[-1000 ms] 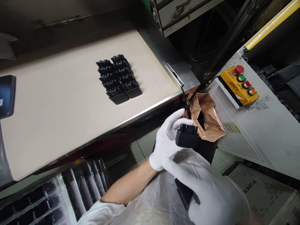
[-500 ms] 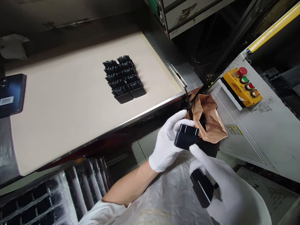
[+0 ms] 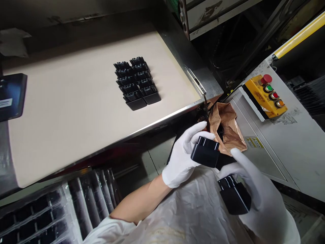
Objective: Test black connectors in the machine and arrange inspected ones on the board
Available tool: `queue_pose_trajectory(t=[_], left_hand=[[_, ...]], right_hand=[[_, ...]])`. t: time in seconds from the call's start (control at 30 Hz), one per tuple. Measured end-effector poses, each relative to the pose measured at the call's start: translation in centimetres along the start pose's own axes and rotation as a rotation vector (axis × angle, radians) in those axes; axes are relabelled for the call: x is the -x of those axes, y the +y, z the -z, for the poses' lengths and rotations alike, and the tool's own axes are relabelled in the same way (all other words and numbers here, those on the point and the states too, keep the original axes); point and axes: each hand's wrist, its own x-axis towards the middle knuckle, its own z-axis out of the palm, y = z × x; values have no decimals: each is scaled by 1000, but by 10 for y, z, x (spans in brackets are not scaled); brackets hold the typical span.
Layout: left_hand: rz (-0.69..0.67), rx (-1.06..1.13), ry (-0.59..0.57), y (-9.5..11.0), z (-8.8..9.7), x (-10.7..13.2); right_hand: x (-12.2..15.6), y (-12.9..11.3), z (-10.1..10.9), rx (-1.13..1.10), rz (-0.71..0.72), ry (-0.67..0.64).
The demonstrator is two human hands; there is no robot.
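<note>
White gloves cover both hands. My left hand (image 3: 183, 154) grips a glossy black plastic housing (image 3: 205, 154) with rounded ribs along its top edge; the fingers curl behind it. Lower and to the right, my right hand (image 3: 256, 189) has a second, similar black plastic housing (image 3: 235, 198) held in its palm and lower fingers, the thumb or forefinger stretched up and away. The two housings are apart. On the pale table top (image 3: 76, 112), several matching black housings (image 3: 138, 83) stand packed in two columns.
An open brown paper bag (image 3: 228, 127) sits just beyond my hands. To the right is a yellow control box (image 3: 265, 98) with push buttons on a white machine cabinet (image 3: 299, 142). Clear plastic trays (image 3: 58, 210) lie at lower left. A dark panel (image 3: 14, 96) rests on the table's left side.
My right hand has moved away to the right and up from the left hand's housing, and its own housing has turned more upright. The left hand has barely shifted.
</note>
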Motion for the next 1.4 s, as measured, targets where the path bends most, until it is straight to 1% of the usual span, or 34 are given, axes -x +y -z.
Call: queue_pose_trajectory(t=[0.1,0.17,0.23,0.33,0.47,0.57,0.67,0.8,0.9,1.0,1.13,1.27,1.4], left_hand=[[42,37,-18,-5,-2,-4],[71,48,-37,-10,-5,-8],[96,42,-62,-17,-9,-13],[118,18,-86,-26,-14,-20],[126,29,-99,-29,-20,-24],[128,33,-111,-27,-24,-23],[85,-4,-122,-25,-29,-19],[11,-76,-111,-23,-38,-16],[-2,-59,-97,-21,-48,-16],[16,29,-108,-19,-58,-14],[79,120,-103,-12,-67,-8],[146,125,-85,-4,-68,-4],[156,135,-80,3,-66,-2]], right_hand=[[-2,-1,6,139,115,44],[-1,-1,10,172,122,94],[0,1,13,153,97,138],[3,5,16,59,55,199],[3,10,17,-28,42,233],[2,12,18,-3,59,243],[3,13,20,4,74,225],[8,16,21,-146,50,200],[13,16,22,-194,47,219],[18,13,24,-157,31,250],[24,9,26,-207,27,216],[29,6,24,-241,29,206],[30,6,18,-249,-11,212]])
